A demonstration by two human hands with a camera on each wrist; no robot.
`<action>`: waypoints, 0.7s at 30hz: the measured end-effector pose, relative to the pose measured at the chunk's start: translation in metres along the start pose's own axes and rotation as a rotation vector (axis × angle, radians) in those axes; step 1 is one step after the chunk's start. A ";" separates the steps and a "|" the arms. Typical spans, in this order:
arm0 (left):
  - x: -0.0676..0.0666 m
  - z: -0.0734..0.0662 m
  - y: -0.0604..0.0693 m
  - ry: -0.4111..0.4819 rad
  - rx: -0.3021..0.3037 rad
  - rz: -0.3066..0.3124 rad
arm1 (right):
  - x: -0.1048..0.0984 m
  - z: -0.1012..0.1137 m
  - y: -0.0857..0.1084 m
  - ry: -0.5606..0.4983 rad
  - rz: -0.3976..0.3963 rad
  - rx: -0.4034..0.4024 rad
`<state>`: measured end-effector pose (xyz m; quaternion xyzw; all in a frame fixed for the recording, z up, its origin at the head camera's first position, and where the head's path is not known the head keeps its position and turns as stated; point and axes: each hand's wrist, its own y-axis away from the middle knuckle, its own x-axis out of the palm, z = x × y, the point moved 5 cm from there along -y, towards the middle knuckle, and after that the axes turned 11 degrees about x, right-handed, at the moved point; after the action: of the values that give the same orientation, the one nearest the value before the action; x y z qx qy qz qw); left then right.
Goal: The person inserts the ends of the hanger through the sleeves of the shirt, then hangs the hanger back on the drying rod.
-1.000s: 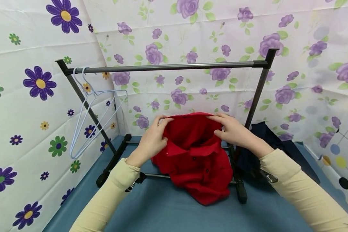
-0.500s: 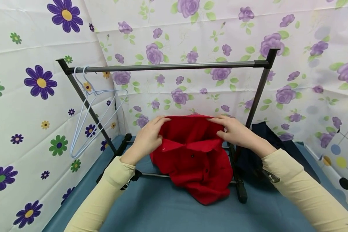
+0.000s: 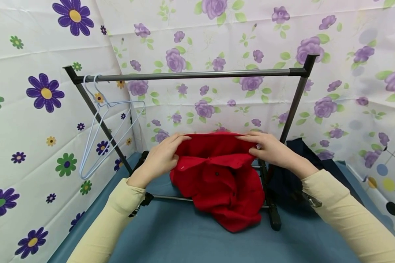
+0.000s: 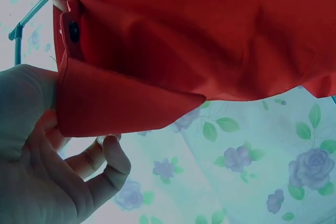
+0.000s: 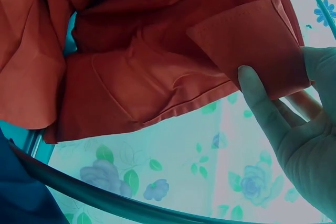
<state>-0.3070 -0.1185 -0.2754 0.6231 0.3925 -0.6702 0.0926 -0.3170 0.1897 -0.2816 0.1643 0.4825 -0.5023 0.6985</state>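
A red button-up shirt [image 3: 217,182] is held up by its collar [image 3: 214,140] in front of the rack, its lower part bunched on the blue surface. At the collar's left end, my left hand [image 3: 161,155] pinches the cloth, fingers behind and thumb in front. Opposite it, my right hand [image 3: 266,148] grips the other end in the same way. The left wrist view shows a collar point [image 4: 121,103] and a dark button [image 4: 74,31] near my fingers. In the right wrist view, the right thumb [image 5: 252,80] lies against the other collar flap [image 5: 257,45].
A dark metal garment rack [image 3: 197,75] stands behind the shirt. Light blue hangers [image 3: 106,106] hang at its left end. Dark navy cloth [image 3: 291,179] lies at the right rack leg. Flowered sheets [image 3: 197,40] form the walls around the blue surface [image 3: 184,233].
My left hand has moved left and slightly down, and my right hand a little to the right. The collar is stretched wider and flatter between them, sitting slightly lower.
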 end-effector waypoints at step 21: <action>0.015 -0.021 -0.002 0.237 0.074 0.015 | 0.018 0.018 -0.002 -0.088 0.007 -0.010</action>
<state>-0.2951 -0.0988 -0.2861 0.7038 0.3709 -0.6052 0.0273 -0.3085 0.1659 -0.2877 0.1402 0.4534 -0.5041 0.7215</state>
